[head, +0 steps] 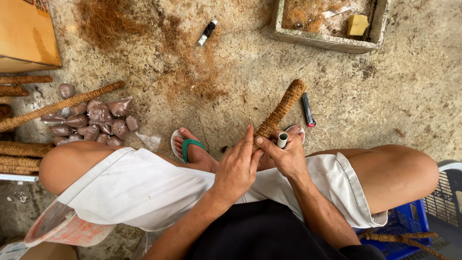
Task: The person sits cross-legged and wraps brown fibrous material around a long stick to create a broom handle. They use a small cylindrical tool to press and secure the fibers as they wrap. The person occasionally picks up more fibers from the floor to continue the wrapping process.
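Just in front of the green sandal (192, 150), the right hand (288, 156) grips the white pipe end of a rope-wrapped pole (280, 110) while the left hand (237, 168) pinches its rope. A lighter (308, 110) lies just beside the pole; brown bags (94, 123) sit well left of the sandal.

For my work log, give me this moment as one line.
left hand: on coir-wrapped pole | right hand: gripping pole's bare white pipe end | lighter: on floor beside pole
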